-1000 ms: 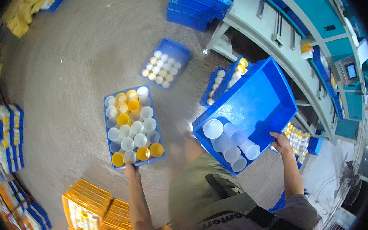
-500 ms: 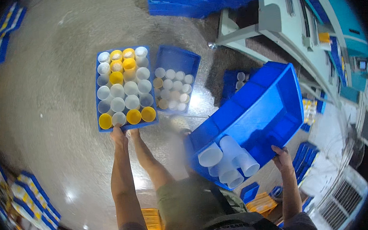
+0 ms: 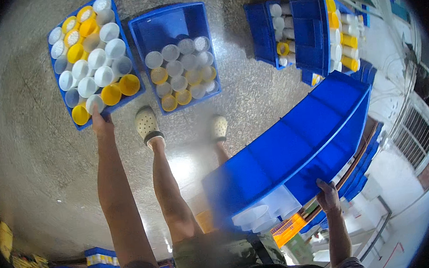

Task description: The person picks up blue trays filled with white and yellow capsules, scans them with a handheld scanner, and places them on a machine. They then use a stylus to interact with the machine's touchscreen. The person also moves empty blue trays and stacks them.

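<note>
Hands: L [image 3: 102,123] grips cup tray [image 3: 63,65] edge, R [image 3: 326,195] holds blue bin [image 3: 296,147].

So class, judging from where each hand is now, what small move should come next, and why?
Probably lower the full crate to the floor beside the half-filled crate. The left hand grips only its near edge, and the right hand holds a tilted big bin whose cups sit at the low end.
</note>
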